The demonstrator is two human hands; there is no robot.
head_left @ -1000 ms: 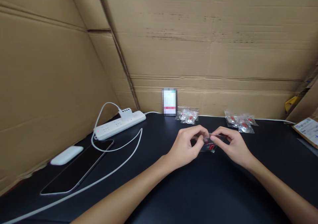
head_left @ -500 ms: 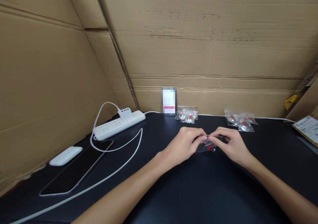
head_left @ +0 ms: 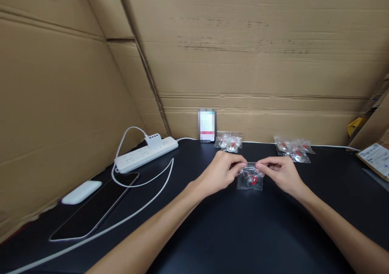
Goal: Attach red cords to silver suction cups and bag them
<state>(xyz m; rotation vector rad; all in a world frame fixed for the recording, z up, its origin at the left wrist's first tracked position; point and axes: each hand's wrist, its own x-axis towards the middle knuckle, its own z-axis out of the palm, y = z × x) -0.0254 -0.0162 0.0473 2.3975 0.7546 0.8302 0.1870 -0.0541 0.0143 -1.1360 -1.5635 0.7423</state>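
Note:
Both hands meet over the middle of the black table (head_left: 243, 233). My left hand (head_left: 223, 170) pinches the top left corner of a small clear plastic bag (head_left: 251, 180) with something red and round inside. My right hand (head_left: 278, 172) pinches the bag's top right corner. The bag hangs upright between the fingertips, just above the tabletop.
Two heaps of similar small bags (head_left: 228, 142) (head_left: 293, 150) lie by the cardboard wall (head_left: 258, 63). A blurred card (head_left: 207, 125) leans on the wall. At the left are a white power strip (head_left: 146, 153) with cable, a phone (head_left: 97, 205) and a white case (head_left: 80, 191). A printed box (head_left: 375, 158) sits far right.
The bag, held crumpled and tilted between the fingers before, now hangs flat and upright from its top edge. Both hands stayed in about the same place.

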